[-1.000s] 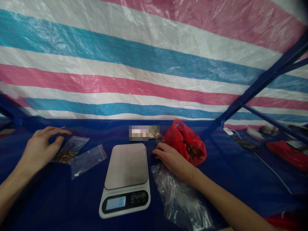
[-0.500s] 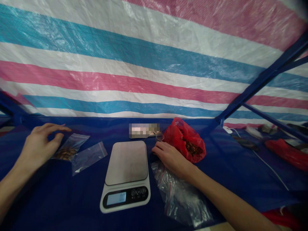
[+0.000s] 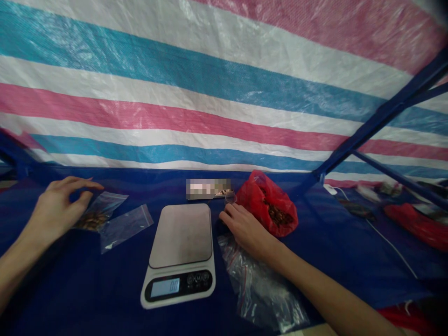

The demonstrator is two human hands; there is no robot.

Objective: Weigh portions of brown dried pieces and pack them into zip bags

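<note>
The head-worn camera looked forward and down across a blue work surface (image 3: 80, 289), with a kitchen scale (image 3: 180, 247) close by at lower centre of its wide view. The left forearm (image 3: 21, 266) and right forearm (image 3: 315, 284) entered from the bottom corners, while a striped tarpaulin (image 3: 210, 93) filled the upper half.

Digital kitchen scale (image 3: 179, 236) showing 0.0 on its display.
The lit display (image 3: 165, 288) sits on the near end of the scale's white base, its dark digits reading 0.0. Three round buttons (image 3: 198, 279) to its right carry small marks too tiny to read. Beyond the scale, a pixelated patch (image 3: 208, 189) is blurred and cannot be read.
</note>
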